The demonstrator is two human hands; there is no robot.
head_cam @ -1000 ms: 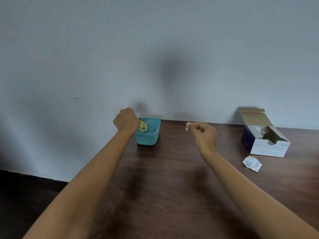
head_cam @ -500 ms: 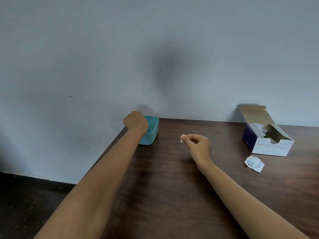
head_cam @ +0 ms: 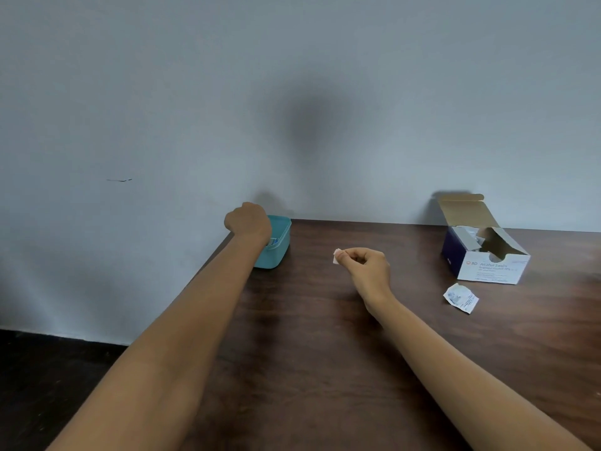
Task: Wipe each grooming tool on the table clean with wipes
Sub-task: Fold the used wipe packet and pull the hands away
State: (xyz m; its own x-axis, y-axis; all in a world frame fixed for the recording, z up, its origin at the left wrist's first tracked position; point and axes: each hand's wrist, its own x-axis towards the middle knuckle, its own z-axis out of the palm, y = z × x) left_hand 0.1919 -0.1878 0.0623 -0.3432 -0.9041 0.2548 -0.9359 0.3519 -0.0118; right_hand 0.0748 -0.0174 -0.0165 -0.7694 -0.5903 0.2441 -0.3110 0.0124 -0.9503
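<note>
Grooming tools lie out of sight inside the teal plastic bin (head_cam: pixel 280 245) at centre-left of the frame, its contents mostly masked by the left hand (head_cam: pixel 248 222), which hovers curled over the rim; whether it grips anything cannot be told. Dark wood-grain table (head_cam: pixel 325 353), smooth and faintly glossy, fills the lower frame. Open cardboard box of alcohol swabs (head_cam: pixel 487 252) stands at right; a torn, crinkled sachet (head_cam: pixel 461 297) lies just below it. Right hand (head_cam: pixel 367 268), centre, pinches a small white wipe (head_cam: pixel 336 256). Judged progress: wipe unwrapped, wiping apparently still to come.
</note>
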